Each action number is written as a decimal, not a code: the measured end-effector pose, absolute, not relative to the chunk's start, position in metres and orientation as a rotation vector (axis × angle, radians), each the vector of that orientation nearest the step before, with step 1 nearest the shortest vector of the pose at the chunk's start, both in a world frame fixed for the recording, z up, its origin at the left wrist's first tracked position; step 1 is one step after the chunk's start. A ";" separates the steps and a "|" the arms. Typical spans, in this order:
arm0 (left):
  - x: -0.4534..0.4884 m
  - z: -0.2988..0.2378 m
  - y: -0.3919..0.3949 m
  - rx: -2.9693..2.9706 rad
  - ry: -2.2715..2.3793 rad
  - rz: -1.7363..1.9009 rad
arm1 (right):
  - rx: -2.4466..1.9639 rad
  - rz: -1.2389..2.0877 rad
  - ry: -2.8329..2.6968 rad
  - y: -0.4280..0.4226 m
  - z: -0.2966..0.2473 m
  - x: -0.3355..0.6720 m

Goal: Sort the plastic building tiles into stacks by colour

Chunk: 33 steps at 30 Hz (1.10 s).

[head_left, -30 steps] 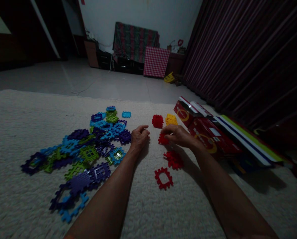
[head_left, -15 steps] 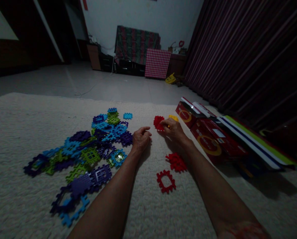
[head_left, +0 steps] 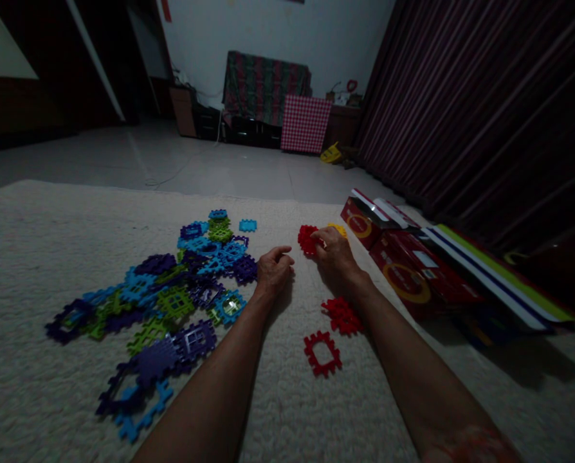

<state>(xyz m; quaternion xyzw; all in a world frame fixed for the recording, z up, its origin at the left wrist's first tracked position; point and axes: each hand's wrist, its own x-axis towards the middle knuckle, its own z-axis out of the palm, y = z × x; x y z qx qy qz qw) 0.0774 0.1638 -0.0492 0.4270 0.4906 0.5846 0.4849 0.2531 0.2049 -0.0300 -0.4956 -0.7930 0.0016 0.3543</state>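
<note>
My right hand [head_left: 334, 252] is closed at the right edge of a red toothed plastic tile [head_left: 307, 239], its fingertips against the tile. Behind that hand a yellow piece [head_left: 338, 229] is partly hidden. My left hand [head_left: 274, 269] rests on the pale mat, holding nothing, its loosely bent fingers apart. More red tiles [head_left: 341, 315] overlap beside my right forearm. Nearer to me lies a red square frame [head_left: 322, 354]. To the left of my left hand spreads a pile of purple, blue and green interlocking tiles [head_left: 174, 302].
Red cardboard boxes [head_left: 403, 273] with open flaps stand at the right. One light blue tile [head_left: 247, 225] lies apart beyond the pile. Past the textured mat [head_left: 65, 238] are a tiled floor, a low cabinet with cloths and a dark curtain [head_left: 442, 109].
My right hand has shifted very slightly, its fingers curling a little more at the red tile. The left hand and the piles stay as they were.
</note>
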 end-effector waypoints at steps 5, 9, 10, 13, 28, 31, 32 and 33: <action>0.077 -0.051 0.165 1.041 1.195 1.419 | -1.264 0.036 -1.990 0.206 -0.032 0.252; 0.078 -0.049 0.163 1.032 1.200 1.419 | -1.230 -0.012 -1.979 0.206 -0.029 0.252; 0.078 -0.049 0.163 1.026 1.203 1.417 | -1.231 -0.024 -1.974 0.206 -0.027 0.252; 0.079 -0.048 0.162 1.020 1.206 1.419 | -1.247 -0.027 -1.962 0.206 -0.021 0.254; 0.079 -0.047 0.161 0.997 1.215 1.385 | -1.367 0.250 -1.890 0.110 -0.016 0.289; 0.078 -0.049 0.163 1.028 1.223 1.396 | -1.431 0.433 -1.875 0.073 -0.020 0.292; 0.078 -0.050 0.164 1.035 1.229 1.400 | -1.438 0.490 -1.896 0.062 -0.019 0.292; 0.077 -0.051 0.165 1.039 1.236 1.402 | -1.436 0.533 -1.926 0.053 -0.018 0.292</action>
